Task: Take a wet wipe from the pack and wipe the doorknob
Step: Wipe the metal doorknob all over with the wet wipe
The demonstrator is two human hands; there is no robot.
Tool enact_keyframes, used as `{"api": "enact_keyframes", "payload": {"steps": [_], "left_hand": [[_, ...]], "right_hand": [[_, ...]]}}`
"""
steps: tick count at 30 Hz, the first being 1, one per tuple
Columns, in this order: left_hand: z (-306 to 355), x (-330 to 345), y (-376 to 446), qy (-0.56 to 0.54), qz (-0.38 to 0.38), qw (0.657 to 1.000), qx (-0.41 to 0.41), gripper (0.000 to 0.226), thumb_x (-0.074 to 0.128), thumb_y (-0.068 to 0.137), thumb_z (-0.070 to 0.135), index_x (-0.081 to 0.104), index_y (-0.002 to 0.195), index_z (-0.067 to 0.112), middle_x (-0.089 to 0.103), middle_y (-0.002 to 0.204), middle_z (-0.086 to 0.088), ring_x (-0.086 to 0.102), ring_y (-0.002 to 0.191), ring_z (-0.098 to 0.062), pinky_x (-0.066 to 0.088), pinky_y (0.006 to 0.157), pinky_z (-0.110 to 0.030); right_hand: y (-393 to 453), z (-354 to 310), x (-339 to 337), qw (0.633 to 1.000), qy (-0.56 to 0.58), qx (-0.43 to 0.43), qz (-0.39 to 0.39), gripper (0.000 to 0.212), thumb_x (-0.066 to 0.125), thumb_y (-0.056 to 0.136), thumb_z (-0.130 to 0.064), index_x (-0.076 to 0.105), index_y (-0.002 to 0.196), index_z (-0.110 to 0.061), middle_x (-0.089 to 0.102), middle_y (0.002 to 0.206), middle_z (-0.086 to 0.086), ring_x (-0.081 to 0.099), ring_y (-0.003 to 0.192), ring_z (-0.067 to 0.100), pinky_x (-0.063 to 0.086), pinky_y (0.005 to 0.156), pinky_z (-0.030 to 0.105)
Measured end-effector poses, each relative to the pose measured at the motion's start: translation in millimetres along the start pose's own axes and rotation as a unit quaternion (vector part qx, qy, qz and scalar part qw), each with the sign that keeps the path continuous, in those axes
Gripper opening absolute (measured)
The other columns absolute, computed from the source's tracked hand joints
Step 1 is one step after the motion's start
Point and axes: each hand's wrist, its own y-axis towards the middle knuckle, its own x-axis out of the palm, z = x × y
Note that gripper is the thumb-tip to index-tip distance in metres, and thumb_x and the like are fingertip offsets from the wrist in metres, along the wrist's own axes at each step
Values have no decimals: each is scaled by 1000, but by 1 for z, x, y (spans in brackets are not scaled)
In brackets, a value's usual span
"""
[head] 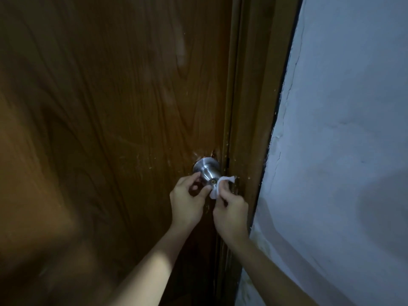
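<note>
- Crumpled white wet wipe (217,187) is out, pinched by right hand (230,209) against the round brushed-steel doorknob (207,171), lower centre.
- Left hand (187,200) fingers curl around the knob.
- Wiping looks underway; pack nowhere in frame.

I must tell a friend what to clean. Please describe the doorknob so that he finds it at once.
Look at the brown wooden door, near its right edge beside the frame. The doorknob is there, between the two hands: the only shiny silver metal thing, round, with a small keyhole in its face.

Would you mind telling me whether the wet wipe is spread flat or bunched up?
Bunched up. The wet wipe is a crumpled wad pinched in the right hand against the doorknob, with no flat sheet visible.
</note>
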Motion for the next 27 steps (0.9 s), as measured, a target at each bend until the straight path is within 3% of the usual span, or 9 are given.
{"api": "enact_keyframes", "payload": {"steps": [2,4,6,8,12,16,21,25,27], "left_hand": [[-3,-1,3,26,-4,999,20,45,68,79,15,57,122,16,59,117,2,55,93,-4,41,67,-7],[-3,-3,6,50,-12,998,39,45,69,78,16,57,121,17,60,117,1,55,91,-4,39,67,-6],[-2,-5,10,62,-22,996,56,45,70,76,16,58,120,16,61,113,1,54,89,-4,38,68,-5],[-2,-7,14,67,-33,995,66,45,71,76,15,59,119,15,62,111,1,55,88,-5,39,69,-6],[-8,-10,15,86,-46,992,85,44,69,77,12,59,119,15,64,112,-1,56,92,-6,40,74,-7],[-7,-11,16,87,-46,989,108,41,68,78,11,59,119,11,65,109,-3,55,91,-5,39,74,-4],[-11,-14,17,90,-60,988,107,38,67,79,12,61,117,12,66,112,-4,57,95,-7,41,79,-10],[-8,-12,18,92,-53,989,106,38,66,80,12,60,118,10,66,110,-3,55,92,-5,40,76,-7],[-8,-14,20,93,-65,989,93,37,66,80,13,60,117,11,66,111,-4,57,95,-7,43,80,-13]], "right_hand": [[-6,8,7,997,-55,-62,4,39,48,88,6,56,122,-10,59,116,-4,59,95,3,41,77,-2],[-5,15,11,992,-88,-84,-24,52,47,87,8,43,134,-12,40,143,2,41,128,13,34,104,13],[-5,20,16,989,-111,-82,-61,66,45,84,12,23,143,-12,17,155,10,16,143,21,23,110,25],[-10,26,21,983,-136,-91,-76,76,46,80,14,13,143,-12,13,155,11,6,144,26,18,111,30],[-16,39,21,974,-163,-146,-63,77,47,72,13,21,142,-7,29,149,15,18,140,32,28,110,55],[-8,34,23,972,-172,-146,-61,84,46,72,10,8,144,-11,8,151,4,0,142,26,-2,112,45],[-13,44,12,963,-189,-179,-71,75,46,73,9,22,141,-10,37,146,12,16,138,25,17,111,53],[-9,37,17,970,-157,-170,-77,91,55,69,16,8,142,-12,24,150,13,14,141,29,22,111,51],[-13,36,17,970,-145,-167,-95,73,54,73,12,27,139,-5,39,143,17,31,135,35,32,107,52]]}}
